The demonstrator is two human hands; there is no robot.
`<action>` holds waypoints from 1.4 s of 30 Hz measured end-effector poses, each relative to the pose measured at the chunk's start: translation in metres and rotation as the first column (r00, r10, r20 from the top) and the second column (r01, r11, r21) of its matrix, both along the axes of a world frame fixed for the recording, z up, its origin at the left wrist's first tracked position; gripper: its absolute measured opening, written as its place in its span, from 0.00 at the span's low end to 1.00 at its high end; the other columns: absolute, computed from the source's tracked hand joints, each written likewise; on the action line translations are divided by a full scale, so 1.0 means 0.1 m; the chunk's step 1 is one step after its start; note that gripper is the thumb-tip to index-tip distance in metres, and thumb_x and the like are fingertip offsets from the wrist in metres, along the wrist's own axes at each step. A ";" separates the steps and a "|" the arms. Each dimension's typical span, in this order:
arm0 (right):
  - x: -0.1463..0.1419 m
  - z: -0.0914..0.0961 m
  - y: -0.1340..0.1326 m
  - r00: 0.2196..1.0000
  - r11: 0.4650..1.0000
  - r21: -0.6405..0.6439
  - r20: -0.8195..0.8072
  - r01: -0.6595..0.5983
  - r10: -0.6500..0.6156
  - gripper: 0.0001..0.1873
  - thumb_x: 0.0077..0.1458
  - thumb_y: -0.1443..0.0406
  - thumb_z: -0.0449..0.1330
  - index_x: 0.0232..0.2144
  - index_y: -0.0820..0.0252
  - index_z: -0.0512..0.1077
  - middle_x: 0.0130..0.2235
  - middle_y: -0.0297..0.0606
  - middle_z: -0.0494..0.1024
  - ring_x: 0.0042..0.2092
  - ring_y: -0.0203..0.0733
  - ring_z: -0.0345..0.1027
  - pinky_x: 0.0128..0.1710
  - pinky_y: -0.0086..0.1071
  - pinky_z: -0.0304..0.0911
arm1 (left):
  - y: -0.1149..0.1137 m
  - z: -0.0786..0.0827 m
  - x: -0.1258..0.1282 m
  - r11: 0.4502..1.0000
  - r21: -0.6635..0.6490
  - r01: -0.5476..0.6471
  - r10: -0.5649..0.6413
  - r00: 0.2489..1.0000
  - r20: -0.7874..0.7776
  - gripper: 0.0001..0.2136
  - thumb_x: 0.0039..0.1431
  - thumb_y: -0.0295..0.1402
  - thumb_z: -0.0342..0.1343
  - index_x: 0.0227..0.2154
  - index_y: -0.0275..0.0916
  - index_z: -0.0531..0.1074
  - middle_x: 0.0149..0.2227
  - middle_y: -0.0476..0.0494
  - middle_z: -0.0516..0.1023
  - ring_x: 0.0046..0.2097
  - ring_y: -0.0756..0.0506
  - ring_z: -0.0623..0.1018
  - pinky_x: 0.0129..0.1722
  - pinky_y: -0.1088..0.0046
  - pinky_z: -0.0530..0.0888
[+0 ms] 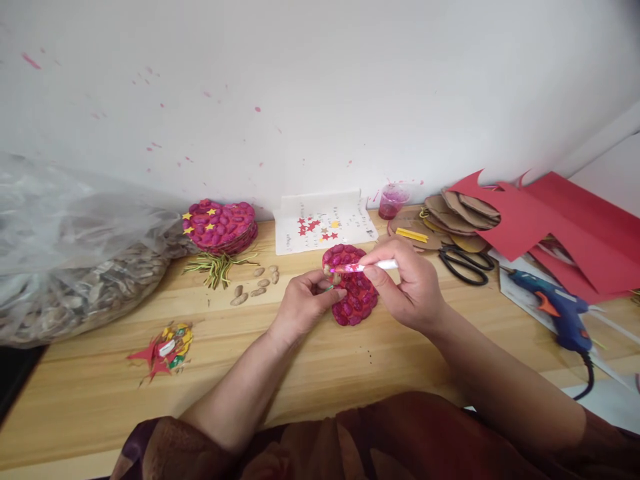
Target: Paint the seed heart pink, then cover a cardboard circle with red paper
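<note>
Head: R hand (410,287) grips brush (367,267), L hand (303,303) pinches red disc (356,299); sheet (325,223) txt illegible.

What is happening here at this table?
A person works at a light wooden table. The left hand holds the edge of a round piece covered with pink-painted peanut shells, lying on the table. The right hand holds a thin white brush with a pink tip against the piece's upper edge. A stack of similar pink pieces with yellow stars and loose unpainted shells lie further left.
</note>
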State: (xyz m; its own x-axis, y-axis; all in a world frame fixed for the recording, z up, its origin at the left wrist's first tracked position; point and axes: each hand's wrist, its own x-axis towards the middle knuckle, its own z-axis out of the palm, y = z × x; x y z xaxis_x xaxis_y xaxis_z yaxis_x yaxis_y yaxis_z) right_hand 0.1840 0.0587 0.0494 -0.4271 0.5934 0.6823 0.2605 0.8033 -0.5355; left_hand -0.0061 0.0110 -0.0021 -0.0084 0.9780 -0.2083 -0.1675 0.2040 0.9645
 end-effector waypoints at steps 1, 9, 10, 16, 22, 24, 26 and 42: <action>-0.01 0.00 0.00 1.000 1.000 0.006 0.005 -0.007 0.007 0.05 0.61 0.69 0.60 0.39 0.54 0.72 0.34 0.34 0.77 0.38 0.41 0.69 0.41 0.39 0.64 | 0.00 -0.01 0.00 1.000 0.008 0.006 -0.006 1.000 -0.008 0.14 0.45 0.36 0.72 0.35 0.36 0.81 0.27 0.50 0.78 0.28 0.51 0.72 0.32 0.75 0.69; 0.02 0.01 0.03 0.991 0.990 0.050 -0.031 0.131 -0.130 0.03 0.62 0.68 0.60 0.38 0.54 0.72 0.35 0.35 0.77 0.38 0.42 0.70 0.42 0.40 0.64 | 0.00 -0.04 -0.01 1.000 -0.006 0.027 -0.027 0.999 -0.022 0.15 0.44 0.37 0.72 0.35 0.36 0.82 0.28 0.48 0.79 0.29 0.50 0.74 0.32 0.75 0.69; 0.06 0.03 0.04 0.987 0.989 0.022 -0.058 0.149 -0.148 0.03 0.62 0.67 0.60 0.39 0.54 0.72 0.35 0.36 0.77 0.38 0.42 0.70 0.41 0.40 0.65 | 0.00 -0.04 -0.01 1.000 -0.015 0.014 -0.015 0.999 -0.029 0.15 0.44 0.38 0.72 0.34 0.36 0.82 0.29 0.47 0.80 0.29 0.49 0.74 0.32 0.74 0.69; 0.43 0.33 0.42 0.875 0.888 -0.107 -0.153 0.448 -0.460 0.10 0.64 0.55 0.59 0.38 0.55 0.71 0.31 0.34 0.76 0.32 0.40 0.70 0.34 0.35 0.65 | 0.02 -0.06 0.00 1.000 0.000 -0.013 0.013 1.000 -0.007 0.16 0.44 0.42 0.72 0.32 0.36 0.82 0.31 0.44 0.82 0.31 0.47 0.76 0.34 0.72 0.72; 0.64 0.52 1.15 0.667 0.677 0.013 0.157 0.736 -0.728 0.12 0.59 0.54 0.58 0.35 0.54 0.74 0.30 0.36 0.77 0.32 0.44 0.68 0.36 0.38 0.61 | 0.03 -0.10 -0.03 0.999 0.031 -0.044 0.047 0.993 -0.110 0.16 0.43 0.45 0.71 0.26 0.37 0.79 0.25 0.47 0.78 0.28 0.47 0.74 0.28 0.73 0.69; 0.59 0.48 1.34 0.619 0.653 0.004 0.312 0.757 -0.720 0.12 0.59 0.55 0.57 0.35 0.55 0.75 0.32 0.39 0.79 0.33 0.46 0.69 0.38 0.38 0.61 | 0.04 -0.09 -0.03 0.998 0.035 -0.044 0.048 0.991 -0.128 0.16 0.43 0.45 0.72 0.25 0.37 0.78 0.25 0.48 0.77 0.27 0.48 0.73 0.27 0.74 0.67; 0.52 0.41 1.47 0.577 0.637 -0.009 0.431 0.771 -0.693 0.12 0.58 0.55 0.58 0.35 0.55 0.76 0.33 0.40 0.80 0.36 0.48 0.69 0.40 0.40 0.61 | 0.04 -0.08 -0.03 0.998 0.039 -0.041 0.046 0.990 -0.133 0.16 0.43 0.45 0.71 0.25 0.36 0.78 0.25 0.48 0.76 0.27 0.49 0.71 0.26 0.75 0.66; 0.37 0.28 1.72 0.519 0.627 -0.018 0.581 0.779 -0.627 0.16 0.57 0.52 0.58 0.36 0.54 0.80 0.37 0.43 0.82 0.46 0.55 0.68 0.46 0.45 0.58 | 0.03 0.00 -0.01 0.998 0.035 -0.045 0.046 0.998 -0.039 0.16 0.46 0.43 0.71 0.28 0.36 0.76 0.25 0.50 0.73 0.26 0.51 0.68 0.27 0.76 0.64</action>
State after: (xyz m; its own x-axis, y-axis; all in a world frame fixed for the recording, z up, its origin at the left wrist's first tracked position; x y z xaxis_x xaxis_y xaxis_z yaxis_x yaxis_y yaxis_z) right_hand 0.2207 0.2308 0.0777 -0.0006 0.9549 0.2969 0.9497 0.0935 -0.2989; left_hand -0.0066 0.0141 -0.0023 -0.0609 0.9830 -0.1733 -0.1372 0.1638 0.9769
